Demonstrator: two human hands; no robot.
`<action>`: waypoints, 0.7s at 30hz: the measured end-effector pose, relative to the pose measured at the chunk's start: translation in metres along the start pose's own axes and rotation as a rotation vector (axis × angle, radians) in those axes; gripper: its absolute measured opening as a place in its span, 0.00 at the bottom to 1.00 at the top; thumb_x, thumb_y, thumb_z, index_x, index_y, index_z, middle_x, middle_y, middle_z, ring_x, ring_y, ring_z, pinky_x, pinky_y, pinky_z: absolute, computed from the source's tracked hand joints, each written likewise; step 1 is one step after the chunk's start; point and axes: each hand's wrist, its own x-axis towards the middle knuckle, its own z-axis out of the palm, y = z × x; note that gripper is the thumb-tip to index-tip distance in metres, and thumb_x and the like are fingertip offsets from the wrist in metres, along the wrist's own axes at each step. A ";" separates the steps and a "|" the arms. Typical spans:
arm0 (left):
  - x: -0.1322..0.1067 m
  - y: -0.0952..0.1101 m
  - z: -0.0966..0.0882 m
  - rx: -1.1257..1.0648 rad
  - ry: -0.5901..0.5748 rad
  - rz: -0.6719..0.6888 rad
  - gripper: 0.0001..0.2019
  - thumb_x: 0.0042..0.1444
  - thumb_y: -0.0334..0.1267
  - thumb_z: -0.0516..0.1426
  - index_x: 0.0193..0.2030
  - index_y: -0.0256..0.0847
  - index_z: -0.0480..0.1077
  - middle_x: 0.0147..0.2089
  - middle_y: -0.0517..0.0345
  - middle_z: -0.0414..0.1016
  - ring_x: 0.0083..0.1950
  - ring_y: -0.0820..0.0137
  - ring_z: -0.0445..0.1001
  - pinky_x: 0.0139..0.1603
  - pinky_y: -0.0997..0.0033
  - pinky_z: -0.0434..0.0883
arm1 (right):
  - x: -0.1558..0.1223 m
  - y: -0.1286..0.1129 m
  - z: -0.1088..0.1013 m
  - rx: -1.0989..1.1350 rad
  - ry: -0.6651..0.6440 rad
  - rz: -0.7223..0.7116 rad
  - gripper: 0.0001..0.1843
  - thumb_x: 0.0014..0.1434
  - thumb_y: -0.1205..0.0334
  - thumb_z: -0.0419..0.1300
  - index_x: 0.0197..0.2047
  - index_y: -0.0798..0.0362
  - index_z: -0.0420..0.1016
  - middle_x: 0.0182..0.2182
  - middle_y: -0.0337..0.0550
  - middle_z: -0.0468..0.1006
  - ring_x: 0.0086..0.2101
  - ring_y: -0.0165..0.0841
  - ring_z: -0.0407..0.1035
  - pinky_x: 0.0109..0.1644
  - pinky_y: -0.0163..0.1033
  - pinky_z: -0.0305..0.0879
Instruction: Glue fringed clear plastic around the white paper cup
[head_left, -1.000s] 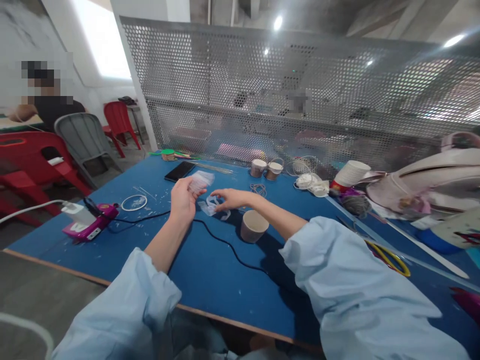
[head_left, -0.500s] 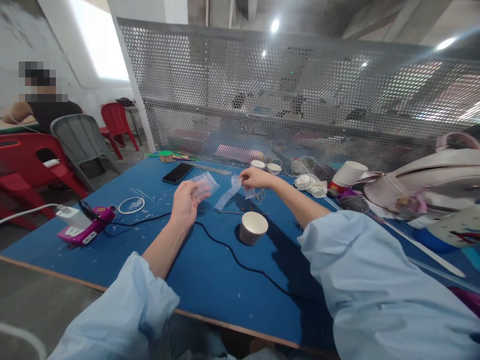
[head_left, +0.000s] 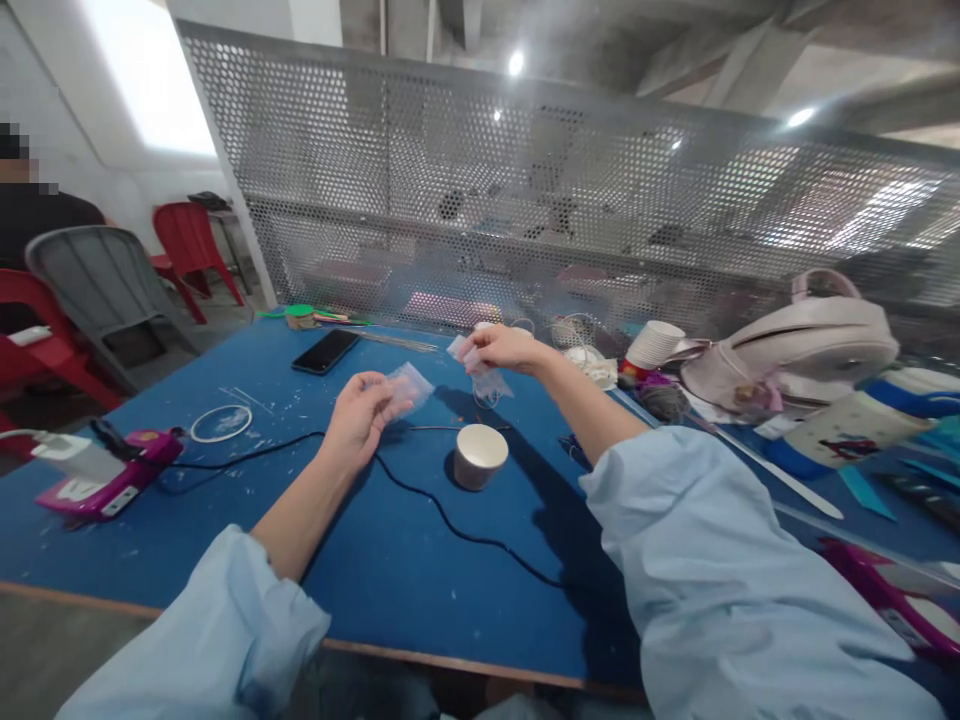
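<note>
Pinched in the fingers of my left hand (head_left: 358, 412) is a clear, crinkled plastic piece (head_left: 411, 386), held just above the table. My right hand (head_left: 506, 348) is further back and to the right, closed on a translucent plastic strip (head_left: 491, 383) that hangs below the fingers. Whether these are bags or wrapping I cannot tell. A white paper cup (head_left: 480, 457) stands upright on the blue table (head_left: 420, 600), nearer to me than both hands. Behind it lies a thin rod (head_left: 431, 428), and a loop of thin white cord shows under the right hand's plastic.
A black phone (head_left: 325, 351), a white ring (head_left: 221, 424) and a purple power strip (head_left: 112, 478) lie left. A black cable (head_left: 450, 520) crosses the table. Stacked cups (head_left: 655, 345), a pale bag (head_left: 795, 340) and a bottle (head_left: 847, 425) crowd the right. A perforated metal screen (head_left: 420, 150) bounds the back.
The view has swung right, so the scene sits further left. The right hand's strip, earlier stretched down and leftward, is now gathered near the fingers. Both hands keep hold of their plastic.
</note>
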 end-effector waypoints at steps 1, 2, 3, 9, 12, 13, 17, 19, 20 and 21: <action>0.000 0.000 0.001 0.006 -0.003 -0.012 0.12 0.41 0.23 0.58 0.32 0.39 0.62 0.31 0.56 0.78 0.32 0.67 0.79 0.32 0.71 0.77 | 0.003 -0.002 0.008 -0.018 -0.019 -0.004 0.10 0.54 0.74 0.60 0.41 0.58 0.75 0.25 0.40 0.78 0.30 0.31 0.74 0.31 0.32 0.68; -0.001 0.000 0.001 0.013 -0.007 -0.022 0.12 0.42 0.23 0.58 0.33 0.39 0.62 0.31 0.56 0.78 0.32 0.67 0.79 0.31 0.71 0.77 | 0.006 -0.003 0.017 -0.041 -0.038 -0.005 0.09 0.56 0.73 0.60 0.42 0.59 0.75 0.26 0.39 0.77 0.29 0.31 0.73 0.31 0.33 0.68; -0.001 -0.001 0.001 0.020 -0.014 -0.031 0.12 0.42 0.23 0.57 0.34 0.39 0.62 0.31 0.56 0.78 0.32 0.67 0.79 0.30 0.71 0.77 | 0.009 -0.003 0.024 -0.068 -0.057 -0.004 0.08 0.58 0.70 0.60 0.43 0.59 0.74 0.27 0.40 0.77 0.29 0.31 0.73 0.32 0.34 0.69; -0.001 -0.004 0.001 0.074 -0.080 -0.072 0.12 0.43 0.26 0.59 0.36 0.37 0.65 0.32 0.52 0.78 0.30 0.67 0.78 0.28 0.71 0.76 | 0.015 -0.001 0.042 -0.214 -0.099 -0.037 0.12 0.62 0.60 0.59 0.47 0.57 0.72 0.44 0.45 0.75 0.41 0.35 0.72 0.45 0.45 0.70; -0.002 -0.006 0.002 0.117 -0.109 -0.083 0.12 0.43 0.27 0.60 0.37 0.37 0.66 0.31 0.51 0.78 0.28 0.67 0.77 0.26 0.70 0.75 | 0.001 -0.010 0.040 -0.195 -0.030 -0.122 0.11 0.57 0.72 0.59 0.45 0.59 0.74 0.46 0.49 0.76 0.45 0.36 0.70 0.51 0.43 0.65; -0.003 -0.007 0.003 0.134 -0.119 -0.083 0.12 0.42 0.28 0.60 0.36 0.37 0.67 0.30 0.51 0.78 0.27 0.66 0.77 0.25 0.70 0.75 | -0.006 -0.015 0.040 -0.173 -0.005 -0.156 0.13 0.57 0.75 0.58 0.45 0.60 0.75 0.46 0.50 0.76 0.45 0.35 0.70 0.51 0.41 0.65; -0.010 -0.007 0.006 0.201 -0.153 -0.068 0.09 0.40 0.29 0.62 0.31 0.37 0.70 0.28 0.54 0.76 0.25 0.69 0.74 0.25 0.72 0.72 | -0.036 -0.031 0.053 -0.067 0.002 -0.283 0.12 0.59 0.67 0.55 0.44 0.56 0.76 0.39 0.43 0.79 0.39 0.31 0.72 0.43 0.35 0.66; -0.013 -0.007 0.007 0.226 -0.165 -0.060 0.07 0.39 0.29 0.62 0.29 0.37 0.72 0.26 0.57 0.74 0.23 0.72 0.71 0.24 0.74 0.69 | -0.047 -0.034 0.061 -0.039 -0.015 -0.321 0.10 0.57 0.62 0.59 0.41 0.56 0.77 0.34 0.40 0.79 0.34 0.30 0.71 0.38 0.34 0.66; -0.014 -0.007 0.008 0.236 -0.169 -0.058 0.07 0.39 0.30 0.62 0.28 0.37 0.72 0.25 0.58 0.73 0.22 0.73 0.70 0.24 0.74 0.68 | -0.051 -0.034 0.064 -0.031 -0.011 -0.331 0.10 0.55 0.61 0.60 0.39 0.56 0.78 0.33 0.40 0.79 0.33 0.30 0.70 0.37 0.34 0.65; -0.014 -0.008 0.008 0.244 -0.172 -0.058 0.07 0.38 0.30 0.63 0.28 0.37 0.72 0.25 0.58 0.73 0.22 0.74 0.70 0.24 0.75 0.68 | -0.053 -0.033 0.067 -0.026 0.007 -0.336 0.10 0.54 0.60 0.61 0.39 0.56 0.77 0.32 0.40 0.79 0.32 0.29 0.69 0.36 0.34 0.64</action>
